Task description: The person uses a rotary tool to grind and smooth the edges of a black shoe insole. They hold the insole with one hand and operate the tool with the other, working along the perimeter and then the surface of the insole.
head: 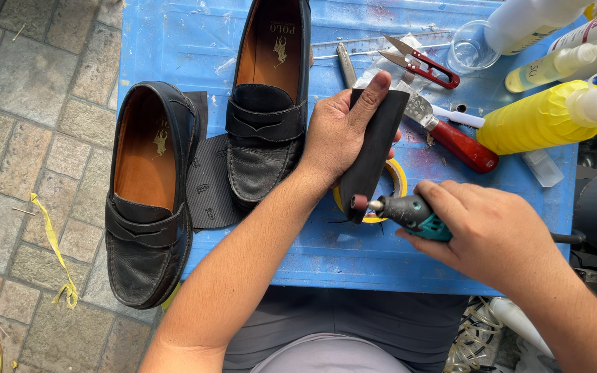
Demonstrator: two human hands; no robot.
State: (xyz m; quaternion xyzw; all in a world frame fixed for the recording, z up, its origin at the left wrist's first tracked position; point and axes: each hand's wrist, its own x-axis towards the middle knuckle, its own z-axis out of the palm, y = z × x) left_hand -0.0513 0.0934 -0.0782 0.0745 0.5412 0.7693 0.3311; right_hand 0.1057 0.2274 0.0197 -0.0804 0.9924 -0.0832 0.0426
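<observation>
Rubber strip point(376, 141), black and flat, stood tilted over the desk point(326, 255), clasped in the left hand point(340, 131) with the thumb along its top edge. Its lower end met the small drum of a teal rotary grinder point(409, 213), which the right hand point(492, 235) gripped with fingers wrapped tight. Edge-grinding looked to be the step in hand; the next move would seem to call for steady pressure along that edge. Under the strip lay a yellow tape roll point(396, 181). At the right stood a yellow squeeze bottle point(533, 121) with a white nozzle and white bottles point(540, 17) with printed labels. Two black loafers point(148, 200) rested to the left.
</observation>
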